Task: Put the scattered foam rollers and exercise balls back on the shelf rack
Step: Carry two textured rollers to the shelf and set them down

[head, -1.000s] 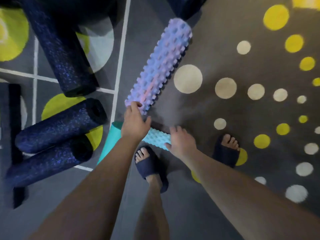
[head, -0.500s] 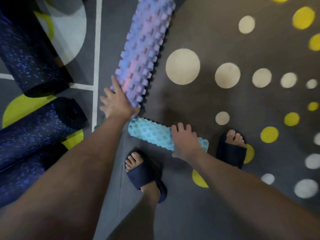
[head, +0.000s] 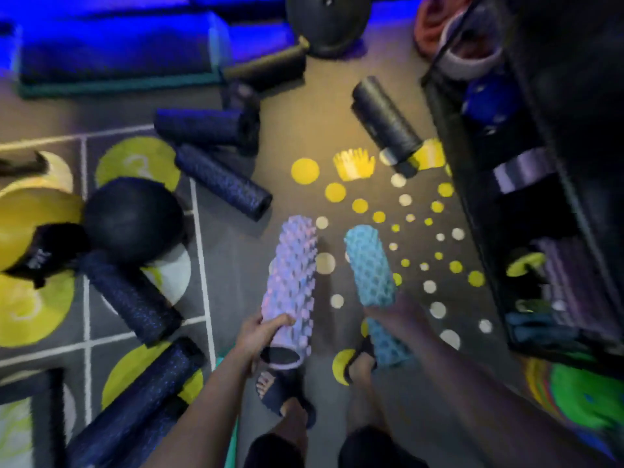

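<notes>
My left hand (head: 258, 334) grips the near end of a knobbly lilac foam roller (head: 293, 275), held off the floor and pointing away from me. My right hand (head: 393, 314) grips a bumpy turquoise foam roller (head: 373, 265) around its middle, also lifted. The black shelf rack (head: 526, 204) runs along the right side, with balls and rolls dimly visible on its levels. Several dark blue foam rollers (head: 223, 180) lie scattered on the floor to the left and ahead. A black exercise ball (head: 133, 214) sits at the left.
Another black ball (head: 329, 23) and a dark roller (head: 385, 118) lie ahead near the rack. Blue mats (head: 114, 49) are stacked at the far left. A yellow ball (head: 30, 217) sits at the left edge. My sandalled feet (head: 287, 393) stand on the dotted floor.
Both hands have lifted the lilac and turquoise rollers off the floor. My view has risen and swung up, bringing the rack and more of the room into sight.
</notes>
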`<action>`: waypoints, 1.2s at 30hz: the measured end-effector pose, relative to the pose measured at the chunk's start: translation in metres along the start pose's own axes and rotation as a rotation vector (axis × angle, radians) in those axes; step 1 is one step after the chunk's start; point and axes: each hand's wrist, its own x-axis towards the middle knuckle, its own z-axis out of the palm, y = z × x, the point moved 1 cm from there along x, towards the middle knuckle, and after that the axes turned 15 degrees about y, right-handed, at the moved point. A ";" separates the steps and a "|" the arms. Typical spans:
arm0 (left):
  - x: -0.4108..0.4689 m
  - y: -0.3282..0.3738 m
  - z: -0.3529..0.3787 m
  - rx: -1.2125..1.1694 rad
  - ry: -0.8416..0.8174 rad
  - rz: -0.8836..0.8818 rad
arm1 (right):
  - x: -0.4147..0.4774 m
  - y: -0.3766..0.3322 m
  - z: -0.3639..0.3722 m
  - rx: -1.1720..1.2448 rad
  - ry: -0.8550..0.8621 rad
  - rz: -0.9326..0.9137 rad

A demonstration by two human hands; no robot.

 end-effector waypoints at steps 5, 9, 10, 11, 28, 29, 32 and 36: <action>-0.140 0.119 0.045 -0.065 -0.202 0.226 | -0.029 -0.033 -0.151 0.432 0.163 0.047; -0.212 0.214 0.106 -0.078 -0.312 0.382 | -0.022 -0.032 -0.261 0.669 0.301 0.036; -0.229 0.236 0.122 -0.087 -0.347 0.437 | -0.020 -0.028 -0.291 0.713 0.337 0.031; -0.251 0.256 0.137 -0.112 -0.397 0.475 | -0.015 -0.025 -0.321 0.764 0.367 0.034; -0.477 0.473 0.442 0.031 -0.780 0.909 | 0.104 0.064 -0.683 1.460 0.794 0.028; -0.485 0.481 0.456 0.080 -0.822 0.901 | 0.111 0.071 -0.690 1.445 0.827 0.047; -0.508 0.500 0.501 0.216 -0.898 0.907 | 0.125 0.093 -0.699 1.400 0.979 0.180; -0.552 0.507 0.570 0.333 -1.004 0.910 | 0.134 0.136 -0.725 1.337 1.149 0.334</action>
